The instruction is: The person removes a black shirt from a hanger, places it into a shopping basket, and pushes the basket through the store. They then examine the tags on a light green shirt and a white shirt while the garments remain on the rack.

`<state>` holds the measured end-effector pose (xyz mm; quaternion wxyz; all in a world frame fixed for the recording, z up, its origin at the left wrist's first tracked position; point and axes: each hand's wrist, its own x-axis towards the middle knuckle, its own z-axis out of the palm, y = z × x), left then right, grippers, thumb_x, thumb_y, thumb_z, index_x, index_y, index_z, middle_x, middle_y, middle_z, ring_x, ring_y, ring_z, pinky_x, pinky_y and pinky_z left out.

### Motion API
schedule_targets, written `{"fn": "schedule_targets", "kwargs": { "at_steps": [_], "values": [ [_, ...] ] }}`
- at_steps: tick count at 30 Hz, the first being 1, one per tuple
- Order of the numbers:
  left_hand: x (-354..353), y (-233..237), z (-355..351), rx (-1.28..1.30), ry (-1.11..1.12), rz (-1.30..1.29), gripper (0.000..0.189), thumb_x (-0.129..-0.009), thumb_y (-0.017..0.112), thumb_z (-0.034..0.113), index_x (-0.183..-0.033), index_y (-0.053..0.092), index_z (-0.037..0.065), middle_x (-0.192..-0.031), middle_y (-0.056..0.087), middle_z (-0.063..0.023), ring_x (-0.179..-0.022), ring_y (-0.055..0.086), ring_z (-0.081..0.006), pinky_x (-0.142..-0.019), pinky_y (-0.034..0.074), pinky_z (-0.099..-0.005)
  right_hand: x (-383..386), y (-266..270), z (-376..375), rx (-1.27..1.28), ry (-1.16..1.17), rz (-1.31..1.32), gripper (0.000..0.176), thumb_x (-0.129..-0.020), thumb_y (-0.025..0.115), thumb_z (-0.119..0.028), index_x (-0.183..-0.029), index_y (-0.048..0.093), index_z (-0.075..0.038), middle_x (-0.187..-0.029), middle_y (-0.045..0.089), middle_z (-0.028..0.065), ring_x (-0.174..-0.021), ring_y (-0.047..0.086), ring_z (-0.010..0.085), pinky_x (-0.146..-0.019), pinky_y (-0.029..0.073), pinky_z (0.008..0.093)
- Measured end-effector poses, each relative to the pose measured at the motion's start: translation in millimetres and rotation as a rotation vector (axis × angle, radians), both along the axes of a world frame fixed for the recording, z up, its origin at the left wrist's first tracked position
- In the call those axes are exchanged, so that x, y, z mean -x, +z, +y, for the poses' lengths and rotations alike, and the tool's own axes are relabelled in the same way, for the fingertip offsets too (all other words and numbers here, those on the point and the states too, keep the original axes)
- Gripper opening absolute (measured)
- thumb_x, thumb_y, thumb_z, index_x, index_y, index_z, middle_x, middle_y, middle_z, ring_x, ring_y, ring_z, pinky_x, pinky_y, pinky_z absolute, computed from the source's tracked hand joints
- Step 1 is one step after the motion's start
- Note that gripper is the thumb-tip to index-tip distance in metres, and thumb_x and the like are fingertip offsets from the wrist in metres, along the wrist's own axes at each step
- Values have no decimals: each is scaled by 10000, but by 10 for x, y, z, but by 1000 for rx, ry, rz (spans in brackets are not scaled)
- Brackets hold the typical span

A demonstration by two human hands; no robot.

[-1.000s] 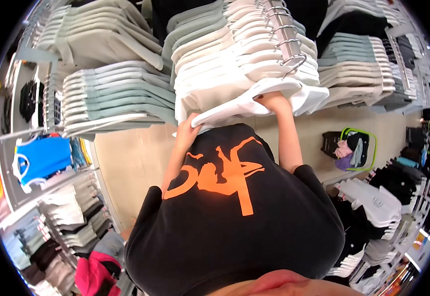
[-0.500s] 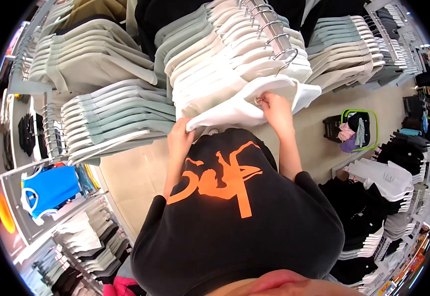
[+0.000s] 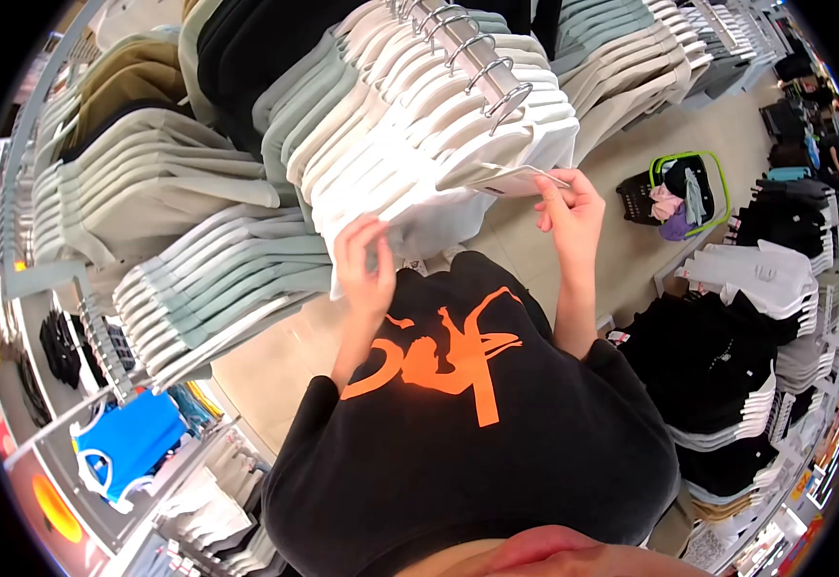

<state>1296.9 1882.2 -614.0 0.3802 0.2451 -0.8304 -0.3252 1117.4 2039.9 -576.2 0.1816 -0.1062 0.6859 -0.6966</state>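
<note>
White shirts (image 3: 410,183) hang in a row on the metal rail in front of me. My right hand (image 3: 571,204) pinches a thin, pale, flat piece (image 3: 521,181) between thumb and fingers. That piece bears a small dark mark and lies at the neck of the foremost white shirt; its exact kind I cannot tell. My left hand (image 3: 366,264) is lifted in front of the lower left part of this shirt. Its fingers are loosely bent and apart, with nothing held between them.
A metal rail (image 3: 472,67) with ring stops points toward me. Grey-green shirts (image 3: 217,279) hang on the left, beige ones (image 3: 622,87) on the right. A black basket (image 3: 637,199) with a green handle holds clothes on the floor. Black shirts (image 3: 699,361) hang at lower right.
My left hand has let go of the white shirt's edge and its fingers have opened. My right hand has moved right from inside the collar. The outspread shirt has dropped back against the row.
</note>
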Motion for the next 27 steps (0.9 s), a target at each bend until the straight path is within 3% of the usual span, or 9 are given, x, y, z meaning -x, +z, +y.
{"fn": "schedule_targets", "kwargs": {
  "at_steps": [4,7,11,15,16,19,20,23,27],
  "values": [
    [223,-72,13,-91,-350,214,252,-663,509,-135,-857,585,8,-807,606,-104,-797,585,-253,-778,443,-328,68,51,-40,-61,-47,20,132,-786,603,-108,-816,563,13,-482,498,-13,-377,398,17,-390,321,174],
    [488,26,192,-187,-433,212,261,-677,517,-124,-896,583,2,-862,603,-117,-829,580,-251,-781,439,-333,190,82,-2,-70,29,-1,145,-791,602,-127,-814,564,11,-469,489,-15,-364,388,17,-360,299,172],
    [917,130,510,-317,-369,123,348,-733,582,-6,-1070,493,-6,-938,584,-155,-862,572,-263,-768,434,-306,363,122,130,-92,199,-80,164,-803,592,-154,-814,567,8,-451,477,-15,-343,376,22,-336,280,173],
    [1025,118,750,-590,-484,-126,335,-798,559,108,-1095,444,2,-803,606,-143,-752,608,-248,-686,456,-285,541,1,196,-57,386,-251,175,-820,571,-176,-842,567,-2,-418,450,-14,-320,376,34,-325,284,183],
    [1053,47,802,-537,-494,-119,297,-827,524,144,-1077,441,8,-712,603,-99,-626,608,-186,-562,472,-256,590,-10,215,-37,434,-281,178,-824,563,-177,-858,566,-2,-413,448,-11,-319,379,36,-324,286,184],
    [1109,45,987,-1051,-388,-191,268,-841,500,156,-1058,450,7,-678,586,-72,-557,581,-120,-448,456,-221,765,-30,289,-76,599,-301,195,-837,535,-177,-904,560,5,-406,447,-2,-316,385,42,-322,289,186],
    [1131,-24,1072,-1016,-381,-127,255,-867,445,174,-1053,448,-1,-664,572,-55,-512,554,-81,-366,421,-190,828,-39,329,-107,655,-296,203,-841,525,-177,-919,558,7,-405,448,1,-315,386,44,-322,289,186],
    [1195,-55,1314,-1186,-288,61,265,-883,408,184,-1062,439,-10,-679,575,-54,-500,554,-91,-355,418,-191,985,-123,450,-140,775,-276,217,-848,503,-177,-942,554,12,-404,446,3,-315,388,46,-321,287,186],
    [1209,-198,1581,-1127,-153,250,283,-887,397,153,-1085,477,-33,-821,598,-64,-722,543,-73,-625,442,-205,1103,-242,554,-64,880,-342,194,-848,506,-172,-924,556,-1,-419,450,-7,-326,376,38,-329,273,180]
  ]
}}
